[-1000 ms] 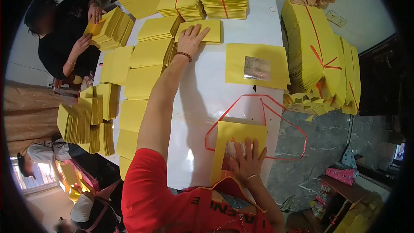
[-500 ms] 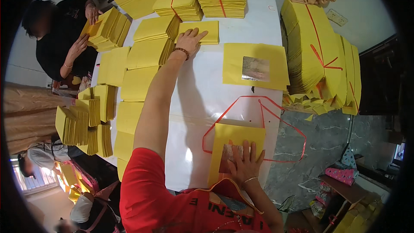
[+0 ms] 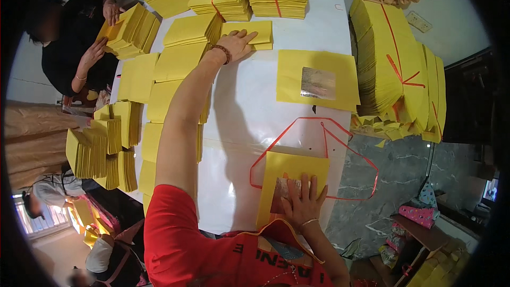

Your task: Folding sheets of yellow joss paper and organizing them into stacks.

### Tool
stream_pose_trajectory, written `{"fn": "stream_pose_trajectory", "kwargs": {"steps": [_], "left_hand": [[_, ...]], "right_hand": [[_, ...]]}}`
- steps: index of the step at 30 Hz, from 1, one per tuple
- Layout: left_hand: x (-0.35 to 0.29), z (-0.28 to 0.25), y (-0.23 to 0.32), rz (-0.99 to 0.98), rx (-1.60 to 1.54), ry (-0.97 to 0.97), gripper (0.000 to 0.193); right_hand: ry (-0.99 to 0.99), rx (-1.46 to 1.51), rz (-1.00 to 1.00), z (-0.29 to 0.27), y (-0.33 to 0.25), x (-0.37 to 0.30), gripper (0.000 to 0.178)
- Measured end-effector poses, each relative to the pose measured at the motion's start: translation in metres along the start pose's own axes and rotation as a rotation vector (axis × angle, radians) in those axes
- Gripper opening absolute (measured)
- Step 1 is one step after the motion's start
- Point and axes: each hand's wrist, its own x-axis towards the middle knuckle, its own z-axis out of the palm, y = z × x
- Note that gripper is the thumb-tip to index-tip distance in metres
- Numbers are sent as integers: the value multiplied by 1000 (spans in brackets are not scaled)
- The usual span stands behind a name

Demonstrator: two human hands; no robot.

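My left hand (image 3: 237, 45) reaches far across the white table and rests on a small pile of folded yellow paper (image 3: 261, 33), fingers stretched over its top. A beaded bracelet circles that wrist. Close to my body, my right hand (image 3: 305, 202) lies flat with fingers spread on a yellow sheet (image 3: 276, 167). A silver foil square (image 3: 278, 196) on that sheet is partly covered by the hand. Beneath the sheet and around it loops a red ribbon (image 3: 287, 129). Another yellow sheet with a silver square (image 3: 344, 77) lies farther off to the right.
Stacks of folded yellow paper (image 3: 180, 64) line the table's left side. Ribbon-tied bundles (image 3: 276, 0) stand at the far end. A tall yellow stack (image 3: 390, 64) rises beyond the right edge. A person in black (image 3: 74, 48) handles paper at left; others sit lower left.
The view has shifted slightly. At my left hand, the top yellow piece now sits a little off the one below, whose near edge shows. My right hand stays in place.
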Motion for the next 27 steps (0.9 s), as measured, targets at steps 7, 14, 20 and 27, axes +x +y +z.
{"fn": "stream_pose_trajectory", "kwargs": {"steps": [7,14,20,27], "left_hand": [[-5,26,13,-6,245,169,57],[10,6,28,-17,337,60,55],[17,29,33,-102,394,199,52],[9,37,29,-53,120,372,50]], "right_hand": [[8,-5,-1,0,1,1,54],[16,-4,-5,2,2,1,54],[17,8,-24,1,2,0,53],[24,-6,-43,1,2,0,53]]}}
